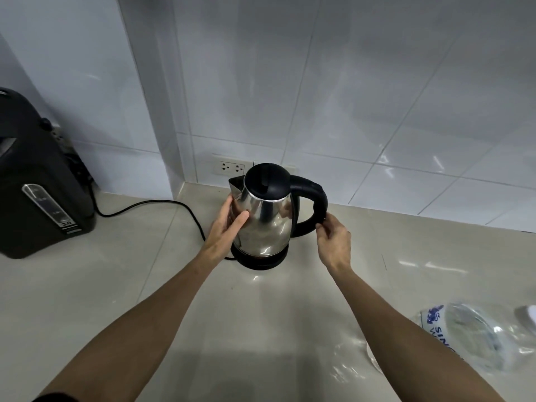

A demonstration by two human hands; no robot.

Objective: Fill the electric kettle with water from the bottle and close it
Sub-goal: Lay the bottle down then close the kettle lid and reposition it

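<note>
Pale stone countertop (145, 285) carries a lidded steel electric kettle (265, 219) between the hands, left hand (227, 227) spread flat against its side, right hand (333, 242) pinching the black handle (314, 204); steadying the body should ease lid-opening, plastic water bottle (475, 338) lying nearer, beside the right forearm.

Bottle (475, 340) is motion-blurred and cut off by the right edge, label only partly readable, so I can't tell cap state or water level. My left hand (227, 227) hides the kettle (265, 216) wall under the spout; black dispenser (37, 181) is clipped at the left edge.
</note>
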